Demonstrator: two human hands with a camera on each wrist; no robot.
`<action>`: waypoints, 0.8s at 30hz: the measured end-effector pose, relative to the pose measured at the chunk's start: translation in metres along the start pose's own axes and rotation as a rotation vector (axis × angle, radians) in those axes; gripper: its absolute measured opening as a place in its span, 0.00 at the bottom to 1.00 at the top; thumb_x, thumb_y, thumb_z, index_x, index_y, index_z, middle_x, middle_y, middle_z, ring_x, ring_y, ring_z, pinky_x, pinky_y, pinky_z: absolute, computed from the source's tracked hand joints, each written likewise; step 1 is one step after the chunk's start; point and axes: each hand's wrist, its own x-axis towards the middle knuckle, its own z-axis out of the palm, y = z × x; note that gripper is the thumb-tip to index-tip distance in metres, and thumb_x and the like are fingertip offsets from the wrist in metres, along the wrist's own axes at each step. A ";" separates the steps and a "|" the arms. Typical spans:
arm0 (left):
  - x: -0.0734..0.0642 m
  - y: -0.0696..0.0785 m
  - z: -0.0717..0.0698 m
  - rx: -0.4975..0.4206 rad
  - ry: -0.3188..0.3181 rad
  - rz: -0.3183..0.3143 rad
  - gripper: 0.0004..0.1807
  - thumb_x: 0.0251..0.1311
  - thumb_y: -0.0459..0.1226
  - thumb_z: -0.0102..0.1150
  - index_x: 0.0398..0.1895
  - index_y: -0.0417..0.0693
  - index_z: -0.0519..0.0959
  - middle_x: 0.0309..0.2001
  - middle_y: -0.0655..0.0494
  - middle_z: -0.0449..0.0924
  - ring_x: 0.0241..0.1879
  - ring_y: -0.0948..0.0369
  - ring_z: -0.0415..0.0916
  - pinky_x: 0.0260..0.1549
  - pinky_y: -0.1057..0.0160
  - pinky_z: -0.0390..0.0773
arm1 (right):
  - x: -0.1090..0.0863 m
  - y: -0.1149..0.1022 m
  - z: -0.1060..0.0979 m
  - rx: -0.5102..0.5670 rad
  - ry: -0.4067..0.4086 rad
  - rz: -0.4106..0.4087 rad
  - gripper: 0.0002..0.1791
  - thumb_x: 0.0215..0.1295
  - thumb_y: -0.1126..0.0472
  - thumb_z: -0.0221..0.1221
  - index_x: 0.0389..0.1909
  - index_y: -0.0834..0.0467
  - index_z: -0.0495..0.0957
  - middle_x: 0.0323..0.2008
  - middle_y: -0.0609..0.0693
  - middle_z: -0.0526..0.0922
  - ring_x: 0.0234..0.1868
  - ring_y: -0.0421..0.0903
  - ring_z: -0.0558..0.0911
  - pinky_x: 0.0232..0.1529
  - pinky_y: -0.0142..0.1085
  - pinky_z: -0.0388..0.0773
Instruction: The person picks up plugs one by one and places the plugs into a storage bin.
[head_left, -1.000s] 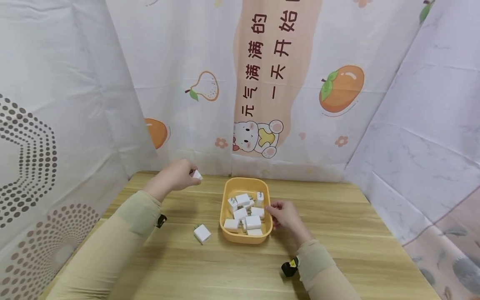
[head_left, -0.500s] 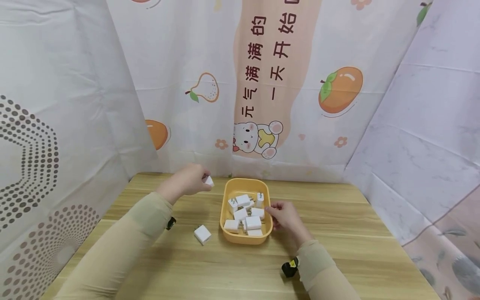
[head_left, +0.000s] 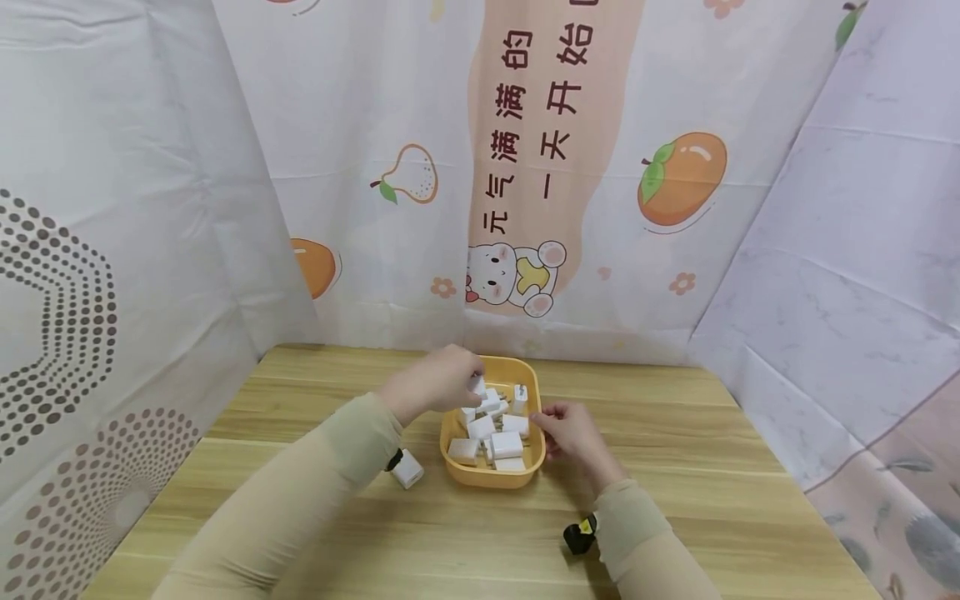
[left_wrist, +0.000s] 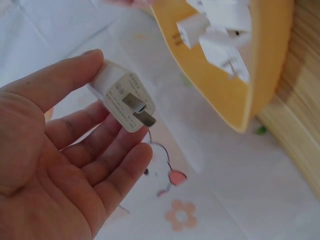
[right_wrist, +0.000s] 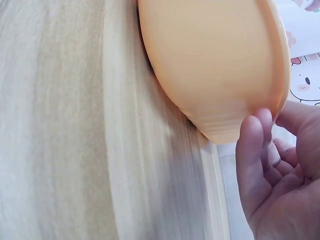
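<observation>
My left hand [head_left: 438, 382] is above the far left part of a yellow plastic bin [head_left: 491, 477]. Between its thumb and fingers it pinches a white charger plug [left_wrist: 119, 105], whose two metal prongs face the left wrist camera. Several more white charger plugs [head_left: 506, 444] lie jumbled inside the bin. My right hand [head_left: 572, 435] grips the bin's right side, thumb at the rim and fingertips against the outer wall [right_wrist: 210, 55]. Another white charger plug [head_left: 408, 470] lies on the table left of the bin, partly hidden by the left wrist.
The bin stands on a wood-grain table [head_left: 675, 500]. A printed curtain [head_left: 600, 275] hangs along the table's far edge, with more cloth [head_left: 187, 208] at both sides. Dark wrist devices [head_left: 580, 535] are strapped at both sleeves.
The left hand has moved right with the charger plug, from over the table to above the bin. The right hand and the bin have stayed in place.
</observation>
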 end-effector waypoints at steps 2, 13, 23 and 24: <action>0.001 0.006 0.001 0.005 -0.009 0.011 0.09 0.57 0.42 0.72 0.32 0.51 0.80 0.25 0.60 0.73 0.29 0.61 0.71 0.30 0.62 0.73 | -0.001 0.000 0.000 0.004 -0.005 -0.004 0.12 0.70 0.59 0.64 0.43 0.66 0.83 0.24 0.56 0.81 0.18 0.44 0.78 0.19 0.38 0.80; 0.004 0.011 0.015 0.006 -0.055 -0.011 0.09 0.58 0.41 0.73 0.34 0.51 0.81 0.27 0.60 0.76 0.29 0.61 0.73 0.30 0.61 0.75 | -0.001 0.000 -0.002 -0.014 -0.016 -0.004 0.13 0.71 0.59 0.63 0.43 0.67 0.82 0.24 0.57 0.81 0.18 0.44 0.78 0.19 0.37 0.79; 0.005 0.012 0.038 0.072 -0.122 -0.031 0.10 0.58 0.41 0.73 0.31 0.53 0.79 0.27 0.61 0.75 0.27 0.62 0.74 0.28 0.62 0.76 | -0.002 -0.001 -0.002 -0.024 -0.018 -0.010 0.11 0.71 0.59 0.63 0.41 0.65 0.83 0.23 0.56 0.81 0.18 0.45 0.79 0.19 0.38 0.80; 0.004 0.013 0.040 0.077 -0.130 -0.033 0.10 0.59 0.41 0.73 0.31 0.53 0.79 0.27 0.62 0.75 0.27 0.63 0.74 0.27 0.63 0.76 | -0.002 -0.001 -0.002 -0.026 -0.018 -0.008 0.11 0.71 0.59 0.63 0.41 0.65 0.83 0.23 0.56 0.81 0.18 0.45 0.79 0.19 0.38 0.80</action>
